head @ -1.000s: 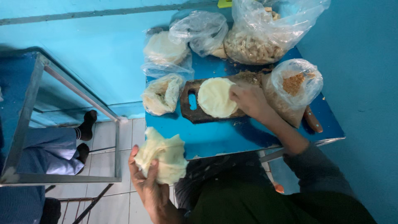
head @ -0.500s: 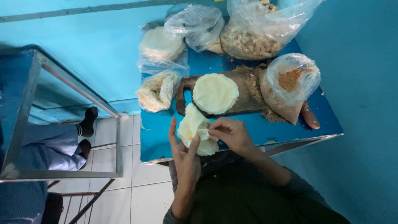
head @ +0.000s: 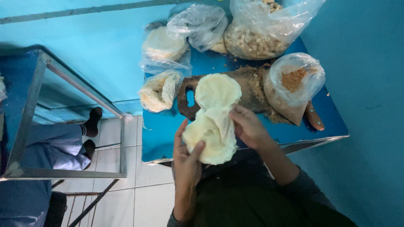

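My left hand (head: 187, 157) cups a stack of pale round wrappers (head: 212, 134) from below, thumb on top, grasping it over the near edge of the blue desk (head: 162, 134). My right hand (head: 248, 126) pinches the top sheet at its right side, fingers closed on the thin dough. Step in hand, as I judge it: peeling one wrapper off the stack. One flat wrapper (head: 218, 89) already lies on the dark wooden board (head: 248, 90), touching the top of the stack I hold. The next move calls for a slow, even pull so the sheet comes free without tearing, with the left hand keeping the rest steady.

Desk: crumbs on the board; an open plastic bag of brown crumbs (head: 294, 84) on its right, a brown knife handle (head: 314, 117) just beside that. Left of the board a bag of more wrappers (head: 159, 90); behind, another bag of wrappers (head: 162, 44), a crumpled clear bag (head: 198, 23), a big bag of pale chunks (head: 261, 35).

Room: blue walls, white tiled floor (head: 126, 197), metal frame (head: 63, 113) on the left, another person's legs in blue trousers and dark socks (head: 90, 126) beneath it.
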